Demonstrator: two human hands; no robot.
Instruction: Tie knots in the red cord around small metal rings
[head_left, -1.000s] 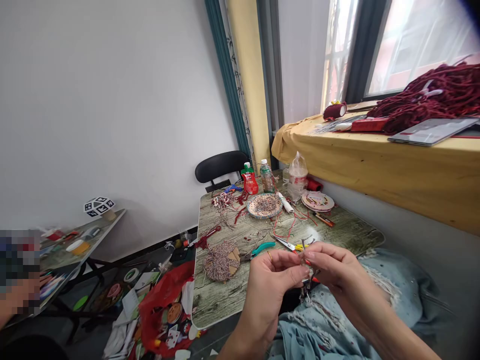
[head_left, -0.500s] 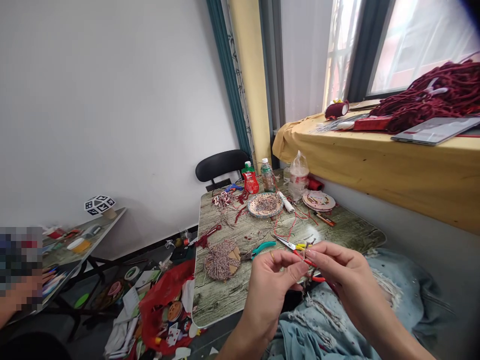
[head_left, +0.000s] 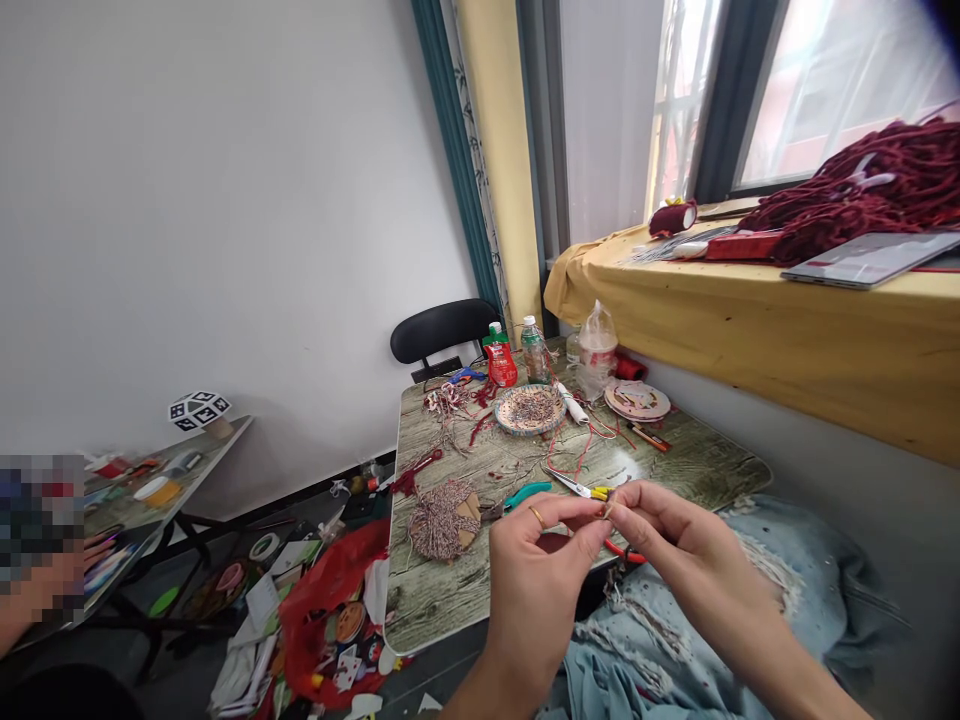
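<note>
My left hand (head_left: 536, 585), with a ring on one finger, pinches a thin cord (head_left: 607, 510) between thumb and fingertips. My right hand (head_left: 694, 565) grips the same small piece, its fingertips meeting the left ones above my lap. Fingers cover most of the cord. Just beyond them on the table (head_left: 435, 610) lies a pointed metal tool (head_left: 574, 484) with yellow and red grips, partly hidden. Teal-handled pliers (head_left: 529, 494) lie left of it. Farther left is a mottled brownish cord (head_left: 442, 522) wound on cardboard.
A round woven tray (head_left: 501, 424) holds small pieces. Behind it stand a red pouch (head_left: 502, 362) and a bottle (head_left: 535, 352). Dark red cord (head_left: 862, 200) heaps on the sill. A red bag (head_left: 300, 610) lies on the floor. Another person's hand (head_left: 97, 548) shows at left.
Both hands' fingertips have drawn closer together, and less of the cord shows above them. The left hand has shifted slightly up. Things on the table have stayed put.
</note>
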